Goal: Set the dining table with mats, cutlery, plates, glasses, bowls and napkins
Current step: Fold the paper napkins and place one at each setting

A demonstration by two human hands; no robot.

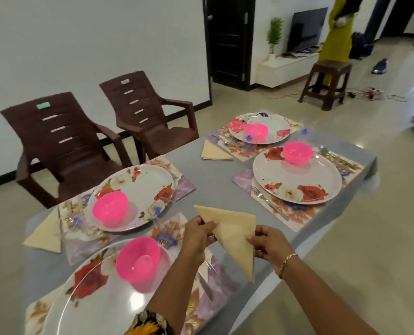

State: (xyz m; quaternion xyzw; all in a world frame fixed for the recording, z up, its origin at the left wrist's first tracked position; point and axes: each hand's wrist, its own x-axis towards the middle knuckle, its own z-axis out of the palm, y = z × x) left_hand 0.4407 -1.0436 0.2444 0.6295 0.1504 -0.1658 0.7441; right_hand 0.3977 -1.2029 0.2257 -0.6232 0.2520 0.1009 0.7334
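Both hands hold a cream napkin (232, 232) folded into a triangle above the table's near right part. My left hand (198, 234) pinches its left edge and my right hand (269, 243) pinches its right side. Several floral plates sit on floral mats, each with a pink bowl: the near plate (87, 293) with its bowl (138, 262), the left plate (143, 187), the right plate (298, 180) and the far plate (259, 128). Folded napkins lie at the far middle (214, 152) and at the left (45, 234). A fork (270, 203) lies left of the right plate.
The grey table (208, 175) runs away from me. Two brown plastic chairs (63, 143) (150, 112) stand at its left side. A brown stool (327, 81) and a person in a yellow-green dress (337, 32) are at the back right, near a television.
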